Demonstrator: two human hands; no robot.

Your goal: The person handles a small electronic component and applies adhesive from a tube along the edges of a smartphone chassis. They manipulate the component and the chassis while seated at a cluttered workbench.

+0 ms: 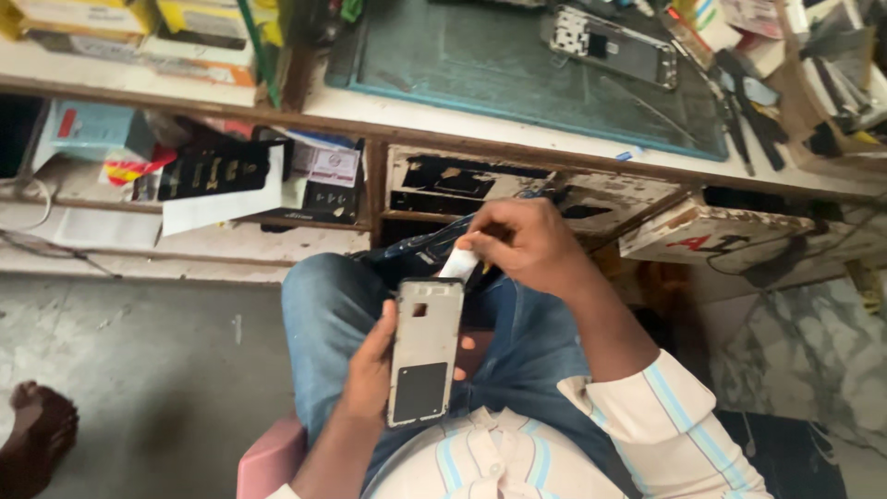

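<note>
- Holding a silver phone frame [426,351] above the lap, the left hand [374,370] is wrapped around the frame's left edge, thumb on that edge and fingertips showing past the right edge.
- The frame faces up, long axis running near to far, with a black rectangular patch in its near half and a small square opening towards its far end.
- The right hand [528,245] is closed in a pinch on a small white strip [459,263], which hangs just beyond the frame's far edge; whether strip and frame touch cannot be told.
- Both hands are over the person's blue jeans [323,314], near the front of the workbench.
- On the bench top, far and right, a blue-green work mat [480,60] carries a second opened phone [614,46].
- Dark hand tools [748,111] lie to the right of the mat.
- Below the bench edge, an open drawer [462,180] holds dark parts.
- On the left shelf lies a black parts card [208,171] with a white sheet over it.
- A bare foot [37,434] rests on the floor at near left.
</note>
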